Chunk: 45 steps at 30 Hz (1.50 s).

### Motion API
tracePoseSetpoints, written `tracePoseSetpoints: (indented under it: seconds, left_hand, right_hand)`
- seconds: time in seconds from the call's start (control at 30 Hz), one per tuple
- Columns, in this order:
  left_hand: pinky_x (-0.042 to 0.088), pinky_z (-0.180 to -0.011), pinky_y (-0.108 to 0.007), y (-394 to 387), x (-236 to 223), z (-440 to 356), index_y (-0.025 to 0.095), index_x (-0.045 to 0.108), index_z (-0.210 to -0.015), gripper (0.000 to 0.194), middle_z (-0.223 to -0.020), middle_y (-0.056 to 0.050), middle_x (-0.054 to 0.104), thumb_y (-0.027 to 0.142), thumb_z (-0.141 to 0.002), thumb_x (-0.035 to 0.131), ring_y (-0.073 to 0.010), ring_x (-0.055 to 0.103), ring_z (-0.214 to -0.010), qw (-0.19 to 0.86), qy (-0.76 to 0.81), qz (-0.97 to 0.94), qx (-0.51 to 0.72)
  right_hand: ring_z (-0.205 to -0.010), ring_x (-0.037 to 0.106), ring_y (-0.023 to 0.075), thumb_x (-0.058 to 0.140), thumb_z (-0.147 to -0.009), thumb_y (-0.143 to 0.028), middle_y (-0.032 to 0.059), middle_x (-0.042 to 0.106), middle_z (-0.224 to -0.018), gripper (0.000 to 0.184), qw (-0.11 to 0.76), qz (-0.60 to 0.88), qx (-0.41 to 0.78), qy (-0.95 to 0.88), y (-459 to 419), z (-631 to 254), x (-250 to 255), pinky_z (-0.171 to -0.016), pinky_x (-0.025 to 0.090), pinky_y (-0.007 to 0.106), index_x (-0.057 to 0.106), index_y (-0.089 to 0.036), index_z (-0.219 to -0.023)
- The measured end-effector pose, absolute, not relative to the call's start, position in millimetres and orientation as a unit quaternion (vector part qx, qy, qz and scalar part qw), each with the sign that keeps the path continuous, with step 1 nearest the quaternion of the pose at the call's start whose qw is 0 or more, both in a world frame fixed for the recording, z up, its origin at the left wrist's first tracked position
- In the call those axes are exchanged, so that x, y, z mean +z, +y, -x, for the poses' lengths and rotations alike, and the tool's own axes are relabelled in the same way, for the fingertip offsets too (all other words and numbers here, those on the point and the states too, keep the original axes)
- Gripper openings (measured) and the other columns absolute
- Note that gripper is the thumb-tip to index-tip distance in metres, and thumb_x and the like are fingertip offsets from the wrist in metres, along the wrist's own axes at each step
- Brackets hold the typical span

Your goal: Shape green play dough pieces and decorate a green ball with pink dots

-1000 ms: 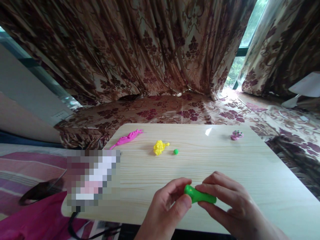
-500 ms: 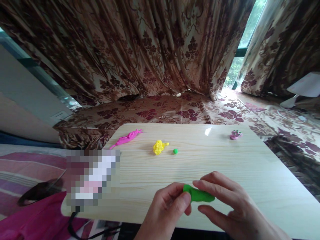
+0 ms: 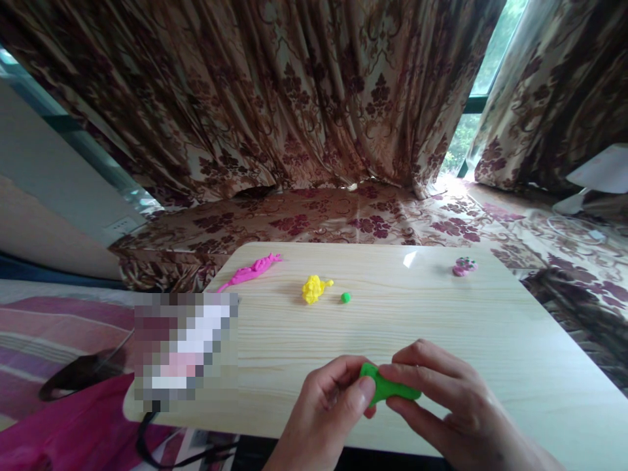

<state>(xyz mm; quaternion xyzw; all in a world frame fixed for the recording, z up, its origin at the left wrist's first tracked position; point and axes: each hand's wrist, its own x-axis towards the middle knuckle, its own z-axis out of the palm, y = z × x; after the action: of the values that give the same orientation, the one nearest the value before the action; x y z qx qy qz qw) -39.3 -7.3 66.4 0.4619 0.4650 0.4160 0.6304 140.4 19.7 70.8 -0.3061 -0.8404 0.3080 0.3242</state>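
A piece of green modelling clay (image 3: 403, 390), long and flattened, is between my hands just above the near part of the table. My left hand (image 3: 326, 407) pinches its left end between thumb and fingers. With fingertips on its upper edge and the thumb against its lower edge, my right hand (image 3: 454, 400) grips the other side. Farther back lie a small green clay ball (image 3: 346, 297) and a crumpled yellow clay lump (image 3: 313, 289) with a short stub. Parts of the green piece are hidden behind my fingers.
On the pale wooden table (image 3: 275, 340), a long pink clay piece (image 3: 252, 269) lies at the back left. A small pink and green object (image 3: 464, 266) is at the back right. A blurred-out patch (image 3: 189, 350) covers the left edge. Patterned curtains (image 3: 314, 98) hang behind.
My right fingers and thumb have closed onto the green clay, where the thumb was apart before. The clay looks bent or squeezed near its middle. The view has shifted slightly.
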Motion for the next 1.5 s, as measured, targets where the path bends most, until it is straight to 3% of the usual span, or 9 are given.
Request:
tracePoseSetpoints:
  seconds: [0.4,0.57,0.63,0.77,0.87,1.0,1.2,1.37,1.5]
  left_hand:
    - [0.039,-0.065,-0.026,-6.6,60.2,42.4,0.013,0.063,-0.086,0.033,-0.069,-0.003,0.056,0.042,-0.081,0.048,-0.015,0.05,-0.069,0.628,0.467,-0.477,0.4]
    - [0.037,-0.066,-0.027,-5.0,57.2,45.7,0.014,0.059,-0.063,0.042,-0.063,-0.004,0.057,0.044,-0.085,0.04,-0.0163,0.053,-0.068,0.599,0.482,-0.514,0.38]
    - [0.039,-0.069,-0.028,-5.7,57.8,44.6,0.014,0.062,-0.072,0.039,-0.067,-0.004,0.059,0.044,-0.085,0.04,-0.0166,0.054,-0.069,0.597,0.489,-0.501,0.391]
    - [0.042,-0.08,-0.03,-9.4,58.7,41.3,0.02,0.056,-0.11,0.037,-0.097,-0.005,0.061,0.037,-0.076,0.058,-0.0189,0.056,-0.088,0.592,0.492,-0.461,0.441]
    - [0.041,-0.087,-0.031,-10.4,52.5,40.6,0.02,0.061,-0.103,0.031,-0.098,-0.006,0.062,0.028,-0.073,0.064,-0.0198,0.056,-0.093,0.59,0.479,-0.487,0.431]
    - [0.043,-0.087,-0.034,-3.6,33.5,38.9,0.022,0.058,-0.108,0.03,-0.101,-0.005,0.063,0.027,-0.079,0.058,-0.0189,0.056,-0.093,0.588,0.469,-0.511,0.417]
    - [0.041,-0.093,-0.036,20.1,-1.8,32.7,0.023,0.058,-0.106,0.024,-0.105,-0.005,0.062,0.025,-0.083,0.05,-0.0184,0.056,-0.1,0.481,0.485,-0.59,0.43]
    - [0.03,-0.103,-0.042,26.6,-19.0,30.6,0.026,0.058,-0.109,0.027,-0.119,-0.005,0.055,0.025,-0.082,0.05,-0.0216,0.039,-0.12,0.303,0.532,-0.69,0.386]
    - [0.03,-0.103,-0.042,24.3,-22.1,30.6,0.026,0.059,-0.107,0.028,-0.119,-0.005,0.053,0.023,-0.079,0.055,-0.022,0.039,-0.119,0.243,0.545,-0.722,0.35]
  right_hand:
    - [-0.081,0.059,0.0139,0.057,-0.082,-0.018,0.0043,0.058,-0.092,0.027,0.302,0.322,0.312,-0.841,17.9,-140.4,77.1,-0.069,0.05,0.022,0.061,-0.025,-0.108]
    - [-0.081,0.059,0.0145,0.059,-0.08,-0.014,0.004,0.059,-0.091,0.034,0.332,0.318,0.286,-0.841,18.4,-149.0,72.5,-0.069,0.05,0.023,0.058,-0.024,-0.112]
    - [-0.079,0.059,0.0138,0.057,-0.081,-0.013,0.0034,0.058,-0.088,0.032,0.328,0.318,0.29,-0.841,18.8,-150.8,70.4,-0.069,0.049,0.023,0.058,-0.024,-0.111]
    - [-0.077,0.058,0.0131,0.057,-0.082,-0.017,0.0027,0.058,-0.087,0.028,0.306,0.355,0.3,-0.83,18.9,-151.4,68.3,-0.068,0.048,0.023,0.059,-0.024,-0.109]
    - [-0.078,0.057,0.0127,0.057,-0.083,-0.018,0.0024,0.058,-0.089,0.032,0.308,0.367,0.308,-0.822,19.0,-150.2,68.6,-0.067,0.048,0.022,0.056,-0.026,-0.114]
    - [-0.076,0.057,0.0122,0.054,-0.085,-0.021,0.0011,0.058,-0.087,0.028,0.28,0.372,0.325,-0.823,21.2,-146.8,69.9,-0.066,0.046,0.022,0.058,-0.029,-0.111]
    - [-0.079,0.057,0.0131,0.048,-0.088,-0.022,0.0021,0.059,-0.09,0.033,0.301,0.427,0.344,-0.78,36.3,-150.2,52.4,-0.073,0.046,0.026,0.05,-0.024,-0.121]
    - [-0.074,0.056,0.0128,0.051,-0.084,-0.014,0.0,0.058,-0.085,0.027,0.268,0.457,0.325,-0.783,47.9,-150.8,19.7,-0.068,0.045,0.025,0.059,-0.024,-0.108]
    - [-0.074,0.056,0.0128,0.051,-0.084,-0.012,-0.0003,0.058,-0.083,0.022,0.264,0.453,0.327,-0.786,50.3,-144.2,4.3,-0.067,0.044,0.024,0.063,-0.024,-0.098]
